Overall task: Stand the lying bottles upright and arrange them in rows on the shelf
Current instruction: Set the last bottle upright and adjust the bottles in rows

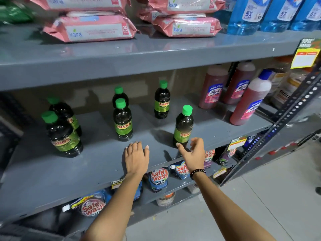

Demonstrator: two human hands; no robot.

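Observation:
Several dark bottles with green caps and green "Sunny" labels stand upright on the grey middle shelf [97,164]. Two stand at the left, one in front [62,136] and one behind [65,113]. Two more stand in the middle, front [123,121] and back [119,96]. One is at the back right [162,101] and one near the front edge [183,126]. My left hand [136,158] rests palm down on the shelf just in front of the middle pair, holding nothing. My right hand [192,152] hovers open right beside the base of the front right bottle, fingers apart.
Reddish Lizol bottles [250,101] stand at the shelf's right end. Pink Kara wipe packs [90,28] and blue cleaner bottles [246,16] fill the shelf above. Safe Wash pouches [159,178] lie on the shelf below. A perforated metal upright [284,112] frames the right side.

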